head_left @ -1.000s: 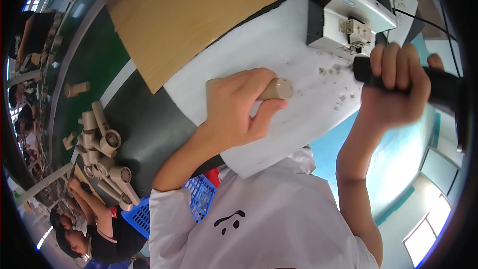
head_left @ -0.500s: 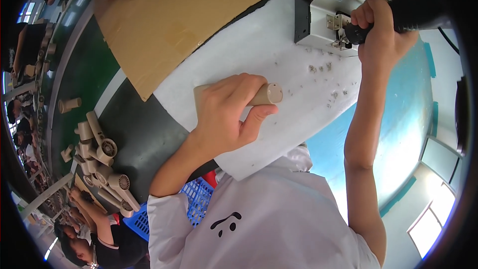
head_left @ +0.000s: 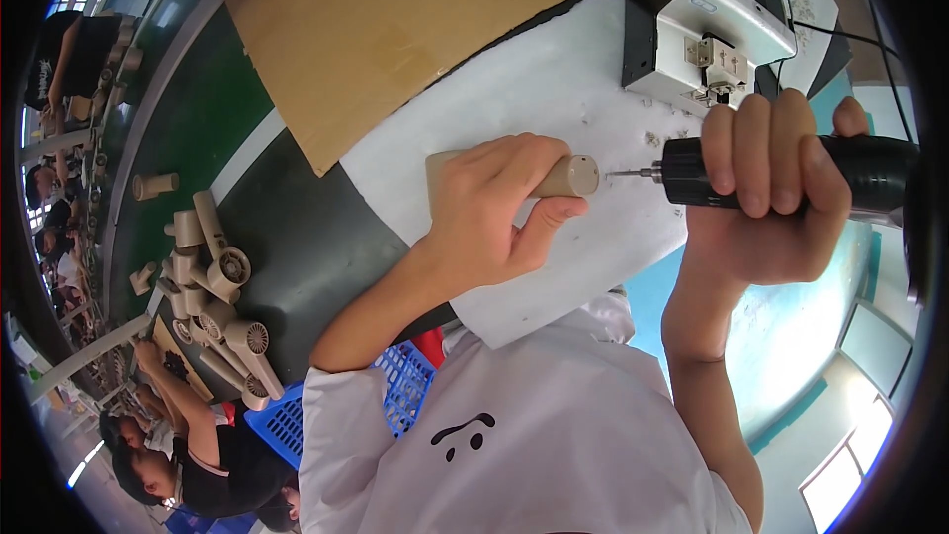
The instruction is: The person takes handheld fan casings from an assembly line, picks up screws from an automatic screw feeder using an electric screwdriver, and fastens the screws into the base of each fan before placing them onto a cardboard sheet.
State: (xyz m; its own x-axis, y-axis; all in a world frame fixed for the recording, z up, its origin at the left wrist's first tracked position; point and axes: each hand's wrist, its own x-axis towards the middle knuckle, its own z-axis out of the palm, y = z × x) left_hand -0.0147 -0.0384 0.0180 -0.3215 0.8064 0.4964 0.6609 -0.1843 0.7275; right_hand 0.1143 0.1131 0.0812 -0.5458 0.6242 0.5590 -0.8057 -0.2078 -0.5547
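My left hand (head_left: 499,208) is closed round a beige fan handle (head_left: 583,176), lying sideways over the white sheet with its round end to the right. Small holes show in that end. A black electric screwdriver (head_left: 682,170) is gripped in my right hand (head_left: 776,198), its thin bit pointing left at the handle's round end. A narrow gap seems to lie between the bit's tip and the handle; whether a screw sits on the tip is too small to tell.
Behind the screwdriver stands a white screw feeder (head_left: 677,64). Small screws lie scattered on the white sheet (head_left: 415,158), beside brown cardboard (head_left: 395,49). To the left are several beige handheld fans (head_left: 237,336) and a blue basket (head_left: 405,386). A co-worker (head_left: 198,465) sits at lower left.
My right hand has brought the screwdriver from the screw feeder down toward me and turned its bit to the handle's end. My left hand keeps its hold; the whole view has shifted slightly.
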